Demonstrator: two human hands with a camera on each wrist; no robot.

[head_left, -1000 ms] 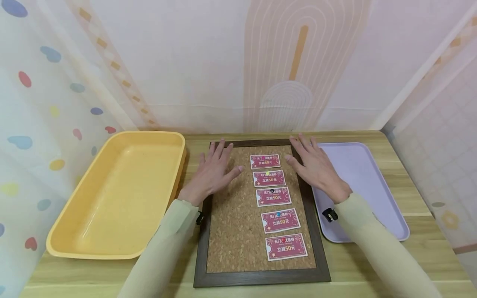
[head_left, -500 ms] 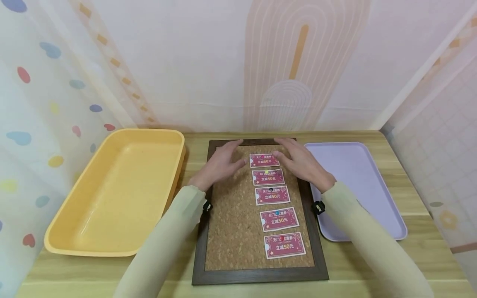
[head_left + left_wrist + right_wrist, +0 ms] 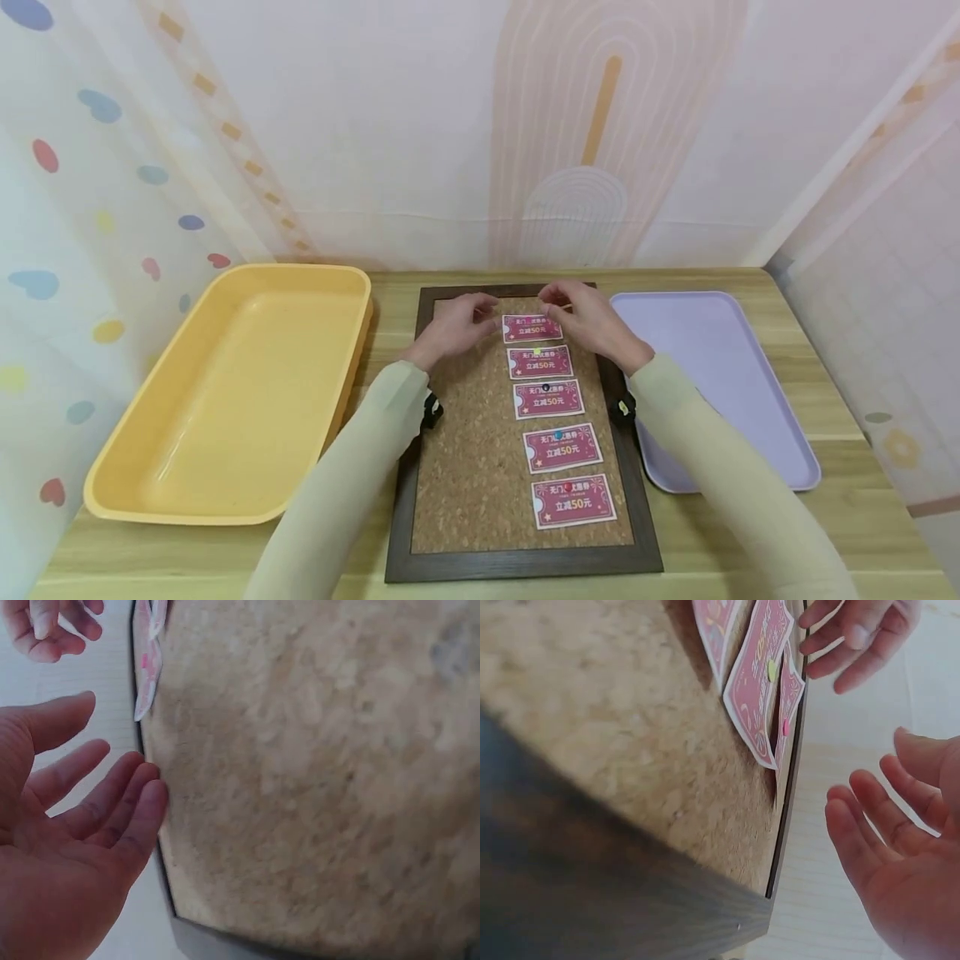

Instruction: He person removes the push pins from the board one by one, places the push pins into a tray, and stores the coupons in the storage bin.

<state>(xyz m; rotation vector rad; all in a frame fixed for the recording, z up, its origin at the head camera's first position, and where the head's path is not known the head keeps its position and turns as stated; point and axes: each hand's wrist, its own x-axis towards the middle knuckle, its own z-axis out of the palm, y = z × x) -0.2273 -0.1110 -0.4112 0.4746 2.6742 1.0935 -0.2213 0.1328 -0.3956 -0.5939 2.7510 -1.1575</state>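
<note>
A cork board (image 3: 465,475) in a dark brown frame lies on the wooden table in the head view. Several red coupons (image 3: 548,400) run down its right half in a column, each with a coloured pushpin near its upper edge. Over the board's upper left my left hand (image 3: 453,327) hovers with loosely bent fingers, holding nothing. My right hand (image 3: 596,323) is at the upper right, its fingers beside the top coupon (image 3: 532,331). In the right wrist view a yellow pushpin (image 3: 772,671) and a pink pushpin (image 3: 785,727) show, and the right hand's fingers are bare.
To the left stands a deep yellow plastic bin (image 3: 240,400). A shallow lilac tray (image 3: 720,375) lies at the right, close to the board's frame. A patterned curtain (image 3: 390,133) hangs behind the table (image 3: 840,467).
Both hands have drawn inward from the board's upper sides and come closer together. Their spread fingers have bent loosely. The board, coupons, bin and tray have stayed in place.
</note>
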